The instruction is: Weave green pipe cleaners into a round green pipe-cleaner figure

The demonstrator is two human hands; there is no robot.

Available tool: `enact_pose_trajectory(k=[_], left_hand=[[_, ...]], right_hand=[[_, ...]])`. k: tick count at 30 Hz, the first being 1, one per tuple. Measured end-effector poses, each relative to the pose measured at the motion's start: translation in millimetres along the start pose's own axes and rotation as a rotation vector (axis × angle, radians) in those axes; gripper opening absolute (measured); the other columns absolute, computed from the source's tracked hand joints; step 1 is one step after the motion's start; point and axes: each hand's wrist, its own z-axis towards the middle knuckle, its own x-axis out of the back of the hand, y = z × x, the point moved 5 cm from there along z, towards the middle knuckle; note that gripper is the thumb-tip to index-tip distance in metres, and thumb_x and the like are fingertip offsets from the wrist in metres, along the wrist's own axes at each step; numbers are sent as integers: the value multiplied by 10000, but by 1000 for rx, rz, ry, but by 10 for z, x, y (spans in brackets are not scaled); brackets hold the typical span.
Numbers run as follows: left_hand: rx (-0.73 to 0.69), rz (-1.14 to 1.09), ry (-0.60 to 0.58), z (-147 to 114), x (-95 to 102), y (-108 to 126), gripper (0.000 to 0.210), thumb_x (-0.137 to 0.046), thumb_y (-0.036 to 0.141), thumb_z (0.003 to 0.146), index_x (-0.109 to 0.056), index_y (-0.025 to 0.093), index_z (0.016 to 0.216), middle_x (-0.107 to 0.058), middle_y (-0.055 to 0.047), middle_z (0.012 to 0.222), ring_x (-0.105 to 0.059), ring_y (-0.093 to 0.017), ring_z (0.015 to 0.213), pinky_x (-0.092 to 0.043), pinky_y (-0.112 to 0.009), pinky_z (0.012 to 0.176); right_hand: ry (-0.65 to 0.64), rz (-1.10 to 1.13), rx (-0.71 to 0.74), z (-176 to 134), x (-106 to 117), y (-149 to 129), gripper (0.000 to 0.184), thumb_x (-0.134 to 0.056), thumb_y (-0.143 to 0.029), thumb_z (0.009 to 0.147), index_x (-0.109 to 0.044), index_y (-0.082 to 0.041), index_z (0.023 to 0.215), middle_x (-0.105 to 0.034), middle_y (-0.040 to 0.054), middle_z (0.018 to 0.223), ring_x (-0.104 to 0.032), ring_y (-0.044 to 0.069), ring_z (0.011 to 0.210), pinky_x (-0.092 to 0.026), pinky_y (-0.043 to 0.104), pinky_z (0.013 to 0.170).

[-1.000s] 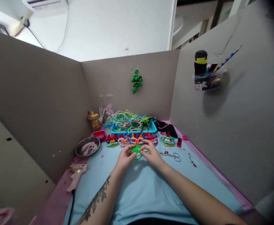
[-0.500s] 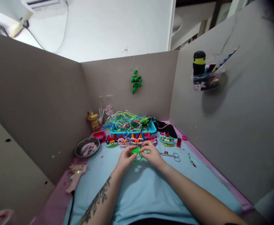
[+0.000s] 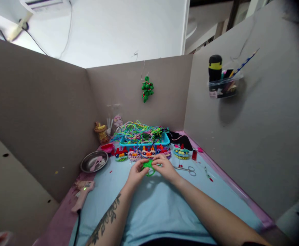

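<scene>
Between my two hands is a bright green cord piece (image 3: 148,165), partly hidden by my fingers, with a loop hanging below it. My left hand (image 3: 137,172) pinches its left side with thumb and fingertips. From the right, my right hand (image 3: 166,168) pinches the same piece, its fingers curled. Just beyond my hands stands a row of colourful knotted cord figures, among them a red and orange one (image 3: 148,152) and a teal and yellow one (image 3: 181,152). Scissors (image 3: 187,169) lie to the right of my right hand.
A blue tray (image 3: 125,144) heaped with cords (image 3: 141,131) stands behind the figures. At left are a metal bowl (image 3: 90,167) and a pink corded hot tool (image 3: 83,197) with a lit green light. Grey partitions (image 3: 139,89) enclose the table; a clear box (image 3: 222,89) hangs at right.
The view has shifted very slightly. Both hands keep their pinch on the green cord piece, with hardly any movement of the fingers.
</scene>
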Motion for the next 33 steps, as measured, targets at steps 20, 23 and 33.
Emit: enact_pose_trajectory(k=[20,23,33], left_hand=[[32,-60,44,-20,0,58,324,-709,313,650,-643,151,923,-651,-69,896,-586,-177,801,-464,-316,760],[35,-47,53,-23,1,61,310,-713,314,647,-646,150,902,-662,-59,850,-593,-163,756,-463,-302,742],[14,124,91,-30,29,54,270,-697,296,661,-645,145,879,-677,-58,813,-603,-157,719,-470,-266,678]], right_hand=[[-29,-135,71,-26,8,-134,115,-572,-198,773,-674,-216,723,-560,57,976,-478,217,990,-367,400,889],[-21,-142,106,-47,-4,-174,122,-563,-193,783,-672,-222,736,-558,54,970,-479,212,981,-376,396,880],[-7,-251,172,-75,21,-257,151,-532,-171,801,-673,-225,788,-559,72,1043,-460,227,1022,-376,421,894]])
